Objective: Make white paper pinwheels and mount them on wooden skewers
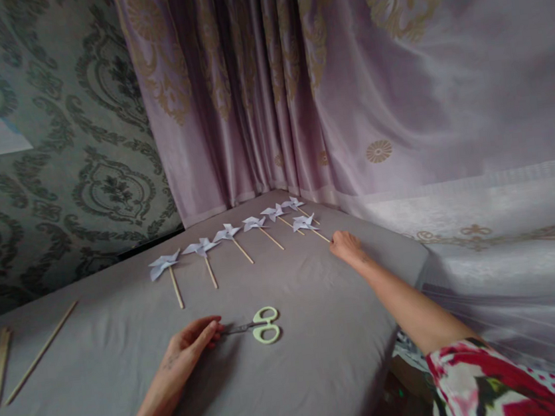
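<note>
Clock from the scissors (265, 325) on the grey surface (327, 376): loose sticks (0, 370) at 9, six paper pinwheels (227, 232) in a row 10 to 1, curtain (265, 102) bhd at 12. L hand (219, 326) pinches the blade end. R hand (332, 242), approx 2, grips a 7th pinwheel (304, 223) by its stick, head crowding the row's R end.

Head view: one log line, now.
left hand: holds scissors by blades; right hand: holds pinwheel by stick; other pinwheels: on grey cloth
</note>
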The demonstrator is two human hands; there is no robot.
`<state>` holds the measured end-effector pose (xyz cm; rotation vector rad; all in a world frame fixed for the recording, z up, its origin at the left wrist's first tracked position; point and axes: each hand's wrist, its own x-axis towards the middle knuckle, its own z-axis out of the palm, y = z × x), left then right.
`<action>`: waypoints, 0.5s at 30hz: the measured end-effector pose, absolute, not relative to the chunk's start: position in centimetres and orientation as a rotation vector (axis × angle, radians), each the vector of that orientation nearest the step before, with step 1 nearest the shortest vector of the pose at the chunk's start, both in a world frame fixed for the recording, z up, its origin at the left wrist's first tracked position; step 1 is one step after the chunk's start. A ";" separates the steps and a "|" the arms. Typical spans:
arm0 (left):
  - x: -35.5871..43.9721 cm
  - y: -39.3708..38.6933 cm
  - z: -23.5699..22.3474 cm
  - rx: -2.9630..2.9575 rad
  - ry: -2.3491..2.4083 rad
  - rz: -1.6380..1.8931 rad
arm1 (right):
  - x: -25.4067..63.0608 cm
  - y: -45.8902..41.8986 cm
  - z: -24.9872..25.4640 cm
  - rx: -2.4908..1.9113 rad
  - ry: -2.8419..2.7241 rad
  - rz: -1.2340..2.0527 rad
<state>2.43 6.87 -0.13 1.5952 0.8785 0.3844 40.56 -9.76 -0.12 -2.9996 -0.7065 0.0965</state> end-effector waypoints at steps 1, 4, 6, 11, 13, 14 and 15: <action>2.4 6.8 0.0 1.603 0.881 0.384 | 40.6 -9.7 -0.1 -2.999 -0.705 0.098; 2.4 6.7 0.2 1.616 0.886 0.385 | 40.6 -9.7 -0.2 -2.997 -0.700 0.097; 2.4 6.6 0.2 1.619 0.888 0.384 | 40.6 -9.7 -0.1 -2.994 -0.694 0.091; 2.4 6.7 0.1 1.615 0.898 0.377 | 40.3 -9.8 0.1 -2.978 -0.685 0.053; 2.5 6.7 0.1 1.612 0.892 0.388 | 40.2 -9.8 0.2 -2.975 -0.680 0.045; 2.5 6.7 0.1 1.610 0.889 0.395 | 40.2 -9.9 0.2 -2.974 -0.678 0.043; 2.5 6.7 0.1 1.608 0.886 0.401 | 40.1 -9.9 0.3 -2.973 -0.676 0.043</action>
